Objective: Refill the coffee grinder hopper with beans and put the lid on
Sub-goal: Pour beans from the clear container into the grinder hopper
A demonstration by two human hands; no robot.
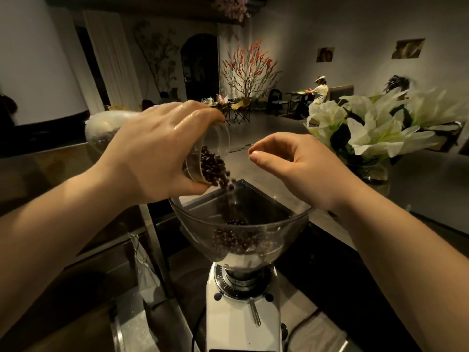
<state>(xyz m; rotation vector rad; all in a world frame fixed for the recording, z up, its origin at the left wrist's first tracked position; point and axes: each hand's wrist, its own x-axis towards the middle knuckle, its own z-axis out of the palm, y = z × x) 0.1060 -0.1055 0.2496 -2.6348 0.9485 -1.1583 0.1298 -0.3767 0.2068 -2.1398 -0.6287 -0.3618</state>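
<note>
One tilted glass (pixel 208 153) in left fingers (pixel 193 115) — beans (pixel 214 168) spilling into hopper (pixel 241 224).

A dim café counter with a grinder and a vase of flowers

The white coffee grinder with its clear funnel-shaped plastic hopper (pixel 241 224) stands on a dark, glossy lower worktop (pixel 317 270), near its front edge. Behind and to the right runs a raised grey stone counter (pixel 418 196); on it sits a round clear glass vase of white lilies (pixel 375 174), well apart from the grinder.
</note>
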